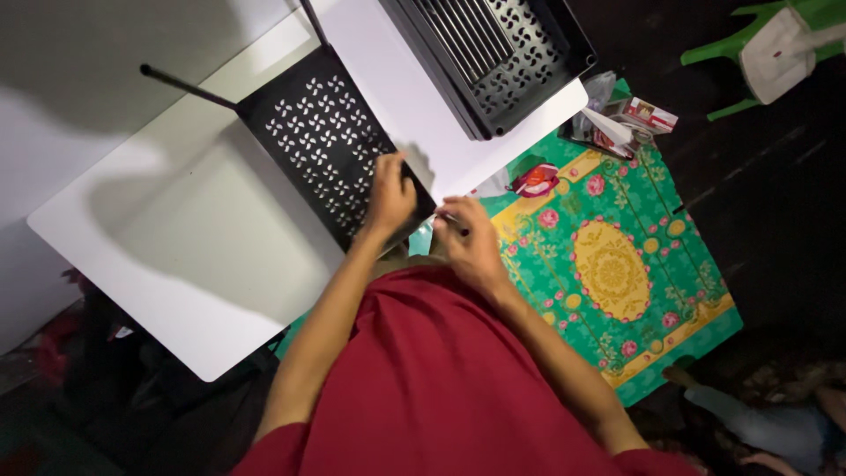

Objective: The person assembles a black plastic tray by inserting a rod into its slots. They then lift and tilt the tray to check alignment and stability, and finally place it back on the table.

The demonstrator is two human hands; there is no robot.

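1. Hands meet at the near corner of a black perforated metal panel [330, 145] lying flat on a white table [203, 264], seen from above by the head camera
2. The left hand [390, 196] rests palm down on the panel's corner, its fingers [386, 169] pressed together and laid flat against the pinwheel-patterned holes
3. The right hand [471, 240] sits just beside that corner at the table's edge, its fingers curled in and pinching a small slim object [451, 219] that is too dim to identify
4. A thin black rod [187, 88] juts from the panel's far corner across the tabletop
5. A second black perforated tray [493, 57] with raised walls and ridged slats lies further along the table, apart from the panel
6. Below the table, a green floor mat [617, 264] with a yellow medallion and pink flowers covers the dark floor; a red-and-white pouch [536, 180] and some small packets [621, 123] lie on its far end
7. A green plastic chair [749, 35] stands well apart at the upper right, and another person's legs [767, 423] show at the lower right
8. The person wears a dark red shirt [441, 379]
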